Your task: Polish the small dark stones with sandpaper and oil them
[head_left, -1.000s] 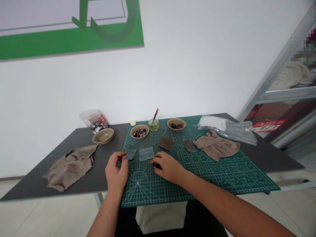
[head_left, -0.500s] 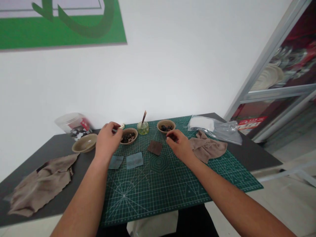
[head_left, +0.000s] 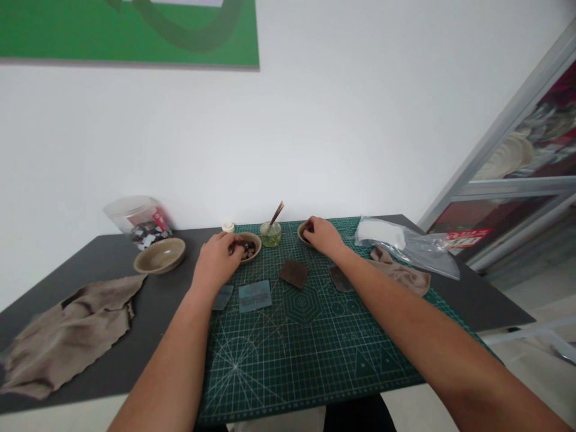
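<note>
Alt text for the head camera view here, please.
A person's left hand reaches into a bowl of dark beads and the right hand covers a second bowl, both on a green cutting mat. Small flat squares lie between the arms; a tan cloth lies off the mat to the left.

Both hands rest over a green cutting mat (head_left: pixel 315 360), matt and rubbery-looking, on a matt dark-grey tabletop (head_left: pixel 135 348). The bowl (head_left: pixel 255 240) at the left hand (head_left: pixel 216 267) has a soft sheen, perhaps glazed ceramic. Between the hands stands a clear glass jar (head_left: pixel 270 235) holding a wooden stick (head_left: pixel 276 213). Nearer than the hands lie a blue-grey square (head_left: pixel 255 296) and a brown square (head_left: pixel 294 273), both rough and gritty. Beyond the right hand (head_left: pixel 321 236) lie a glossy, crinkled plastic bag (head_left: pixel 405 240) and a suede-like cloth (head_left: pixel 405 276).
</note>
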The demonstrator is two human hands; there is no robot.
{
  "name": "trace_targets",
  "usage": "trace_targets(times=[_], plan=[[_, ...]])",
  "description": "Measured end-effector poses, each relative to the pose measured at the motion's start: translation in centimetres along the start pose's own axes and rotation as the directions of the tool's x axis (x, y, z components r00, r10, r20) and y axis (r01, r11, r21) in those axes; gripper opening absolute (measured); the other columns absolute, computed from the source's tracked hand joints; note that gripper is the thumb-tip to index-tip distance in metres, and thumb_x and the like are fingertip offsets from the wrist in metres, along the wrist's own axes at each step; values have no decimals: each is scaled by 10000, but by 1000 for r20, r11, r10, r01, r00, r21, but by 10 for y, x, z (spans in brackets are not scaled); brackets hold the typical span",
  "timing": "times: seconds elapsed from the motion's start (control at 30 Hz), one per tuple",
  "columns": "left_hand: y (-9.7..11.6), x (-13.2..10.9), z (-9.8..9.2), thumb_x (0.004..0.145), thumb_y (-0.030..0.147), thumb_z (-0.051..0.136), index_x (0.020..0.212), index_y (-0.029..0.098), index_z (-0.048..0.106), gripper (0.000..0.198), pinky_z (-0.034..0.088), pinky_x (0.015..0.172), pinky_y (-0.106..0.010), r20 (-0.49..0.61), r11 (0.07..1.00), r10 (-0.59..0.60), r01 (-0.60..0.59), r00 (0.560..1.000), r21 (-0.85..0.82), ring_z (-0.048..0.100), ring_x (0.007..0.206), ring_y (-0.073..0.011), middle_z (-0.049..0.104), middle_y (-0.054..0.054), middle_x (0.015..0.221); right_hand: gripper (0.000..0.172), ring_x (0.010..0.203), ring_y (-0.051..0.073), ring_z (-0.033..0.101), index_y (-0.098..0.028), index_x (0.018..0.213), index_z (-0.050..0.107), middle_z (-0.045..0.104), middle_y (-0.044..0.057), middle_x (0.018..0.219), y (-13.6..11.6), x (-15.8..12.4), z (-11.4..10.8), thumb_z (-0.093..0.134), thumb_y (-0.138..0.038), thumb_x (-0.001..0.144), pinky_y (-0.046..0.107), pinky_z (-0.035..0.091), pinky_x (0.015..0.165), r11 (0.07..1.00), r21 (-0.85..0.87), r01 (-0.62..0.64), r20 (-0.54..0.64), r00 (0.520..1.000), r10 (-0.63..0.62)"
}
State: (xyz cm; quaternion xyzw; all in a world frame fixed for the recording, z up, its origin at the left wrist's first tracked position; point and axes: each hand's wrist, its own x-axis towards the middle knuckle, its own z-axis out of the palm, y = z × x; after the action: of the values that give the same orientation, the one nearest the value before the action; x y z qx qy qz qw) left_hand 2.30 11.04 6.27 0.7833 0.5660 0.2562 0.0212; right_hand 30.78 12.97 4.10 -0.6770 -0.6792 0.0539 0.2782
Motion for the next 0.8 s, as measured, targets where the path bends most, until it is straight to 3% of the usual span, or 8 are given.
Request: trace_targets(times=[0.17,0.27,0.3,0.4,0.47,0.57,0.67,0.8], plan=[[-11,0,-1,819,233,509,943,185,695,229,488,905,-421,-108,998,6,-13,994,-66,636,973,-279,706,-97,974,138,911,245,643,-154,926,626,696,141,980,-1,1,2,616,-182,791,360,483,840,998,24,-65,-40,997,66],[-4,-3,-1,837,297,578,1087,202,677,286,512,866,-383,-137,961,136,-164,981,-222,644,931,-241,708,-71,990,226,833,195,643,-190,996,601,695,68,923,-21,-12,2,652,-209,776,327,495,780,964,264,-24,-55,998,40],[0,-4,0,842,317,603,1163,216,655,341,520,857,-369,-113,929,206,-230,972,-289,649,928,-227,708,-63,1018,254,786,180,639,-194,994,591,687,46,880,-30,-18,4,681,-221,757,314,496,736,899,437,-4,-3,1000,6],[9,-7,2,861,311,630,1187,251,658,333,510,919,-372,-91,816,385,-385,918,-431,650,1016,-217,709,-56,1093,389,732,158,635,-197,994,555,675,6,822,-63,-35,12,772,-266,679,296,495,687,556,828,-74,171,977,-124],[12,-8,3,882,285,611,1068,240,704,213,512,922,-374,-127,763,412,-418,902,-493,656,1024,-215,717,-63,1073,404,741,148,638,-202,979,557,678,-9,811,-82,-42,17,791,-282,659,290,494,708,370,918,-142,212,965,-154],[10,-6,3,866,248,623,953,222,717,131,527,883,-368,-130,748,374,-381,918,-543,674,965,-209,727,-64,1013,437,727,139,634,-203,962,555,687,-13,792,-98,-47,19,825,-314,637,276,485,696,230,948,-218,254,957,-138],[5,-5,5,842,251,638,899,212,715,104,541,826,-351,-124,752,268,-287,956,-593,683,912,-204,731,-58,981,494,667,138,616,-201,960,547,671,-18,743,-98,-46,19,848,-392,619,263,469,631,260,936,-239,278,952,-129],[-2,-5,9,805,272,669,929,202,722,152,551,696,-304,-164,732,-3,-110,987,-673,687,745,-179,742,-37,864,562,551,141,560,-174,988,553,642,6,735,-84,-34,29,766,-587,673,266,416,511,579,764,-286,237,958,161]])
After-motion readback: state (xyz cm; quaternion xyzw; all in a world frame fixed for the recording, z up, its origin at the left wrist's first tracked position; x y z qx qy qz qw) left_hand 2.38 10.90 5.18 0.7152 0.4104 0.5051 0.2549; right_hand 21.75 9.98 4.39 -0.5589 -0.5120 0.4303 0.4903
